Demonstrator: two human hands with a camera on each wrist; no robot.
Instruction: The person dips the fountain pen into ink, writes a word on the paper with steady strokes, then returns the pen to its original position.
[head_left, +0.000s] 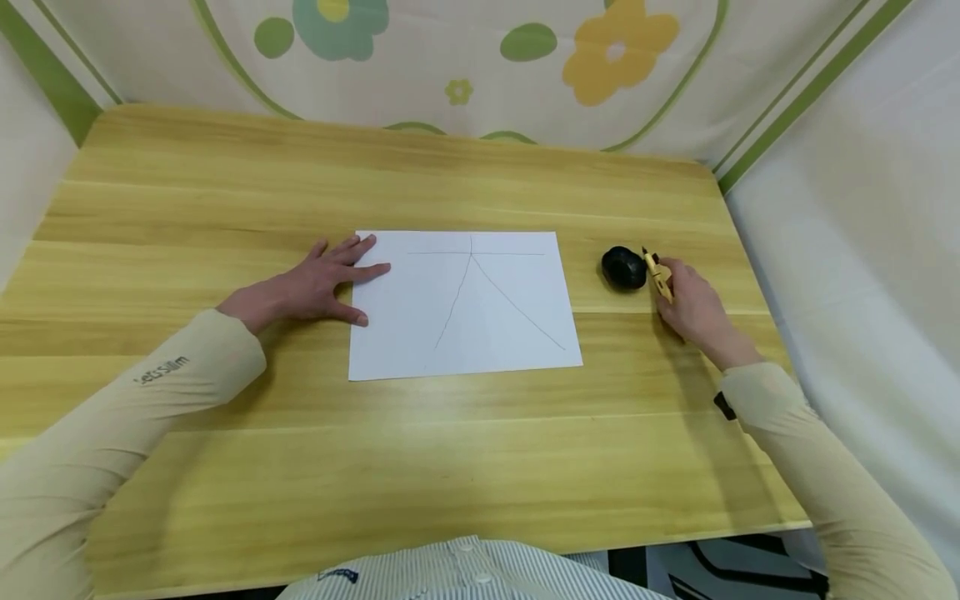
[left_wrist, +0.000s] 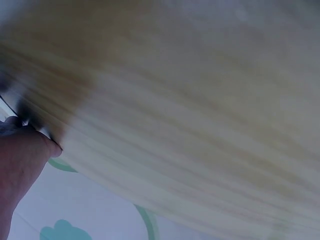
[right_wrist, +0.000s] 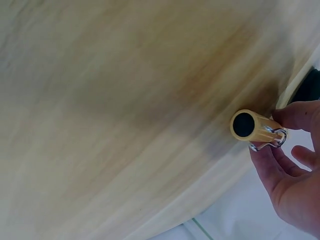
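A white sheet of paper with several thin dark lines lies on the wooden table. My left hand rests at its left edge, fingers spread, with fingertips on the sheet. Only part of that hand is visible in the left wrist view. To the right of the paper, my right hand grips a small yellow tool with a dark pointed tip. In the right wrist view this yellow tool shows a round black end and a bent metal wire clip; its exact kind is unclear. Beside its tip sits a rounded black object.
The wooden table has a fabric backdrop with printed flowers along its far edge. White fabric hangs close by on the right. The person's striped shirt shows at the near edge.
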